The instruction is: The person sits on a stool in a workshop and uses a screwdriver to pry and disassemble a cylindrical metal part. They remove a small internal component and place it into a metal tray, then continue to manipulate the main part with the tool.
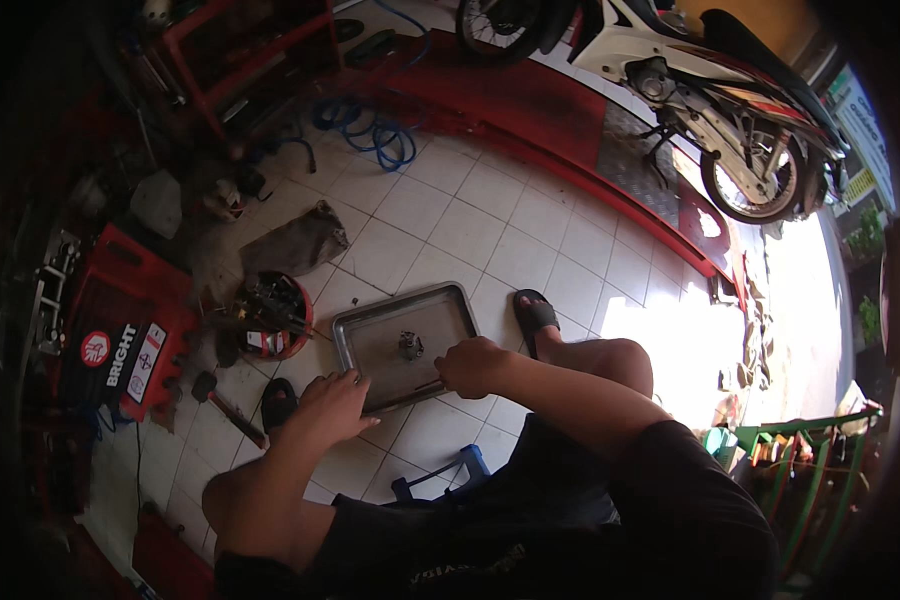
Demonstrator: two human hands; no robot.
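A shallow metal tray point(448, 304) lies on the white tiled floor in front of me. A small dark metal part point(410, 346) sits in its middle. My left hand point(332, 406) rests with fingers spread on the tray's near left corner. My right hand point(472, 366) is curled over the tray's near right edge, close to the part; whether it grips something thin I cannot tell. Both forearms come in from the lower edge, above my bent knees.
A red round bowl of tools point(273, 315) and a red crate point(130, 330) stand at the left. A hammer point(220, 400) lies beside them, a grey rag point(295, 243) behind. My sandalled foot point(535, 315) is right of the tray. A motorcycle point(690, 90) stands on a red ramp point(560, 120).
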